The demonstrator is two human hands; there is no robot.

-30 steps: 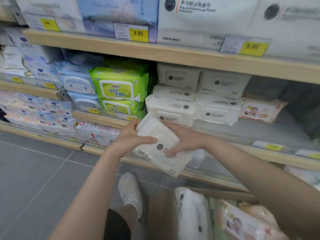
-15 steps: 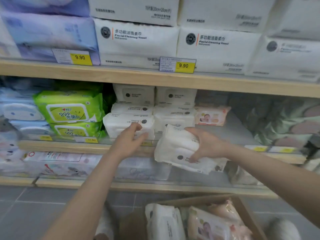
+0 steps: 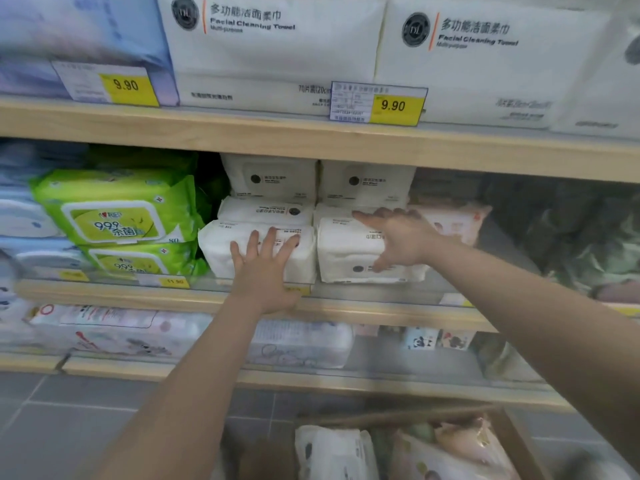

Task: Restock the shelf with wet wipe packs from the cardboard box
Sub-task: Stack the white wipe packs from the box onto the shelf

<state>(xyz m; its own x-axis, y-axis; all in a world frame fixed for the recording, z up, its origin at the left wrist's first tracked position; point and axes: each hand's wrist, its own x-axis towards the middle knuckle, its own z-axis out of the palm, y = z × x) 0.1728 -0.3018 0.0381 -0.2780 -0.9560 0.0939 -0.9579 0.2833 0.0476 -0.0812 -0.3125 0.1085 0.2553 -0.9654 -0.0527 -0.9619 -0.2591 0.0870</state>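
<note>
A white wet wipe pack (image 3: 349, 251) now stands at the front of the middle shelf (image 3: 346, 306), to the right of another white pack (image 3: 221, 249). My right hand (image 3: 401, 237) grips its right end, fingers over the top and thumb on the front. My left hand (image 3: 266, 265) presses flat with spread fingers against the front of the left white pack. More white packs (image 3: 273, 178) are stacked behind. The cardboard box (image 3: 516, 441) sits on the floor below, holding a white pack (image 3: 332, 452) and pink packs (image 3: 460, 448).
Green wipe packs (image 3: 117, 209) fill the shelf left of the white ones, and a pink pack (image 3: 453, 220) lies behind my right hand. Large facial towel packs (image 3: 277, 46) sit on the upper shelf with yellow price tags. The lower shelf holds more packs; grey floor tiles lie below.
My right hand carried the white pack up from in front of the shelf and set it on the middle shelf. My left hand let go of it and moved onto the neighbouring white pack.
</note>
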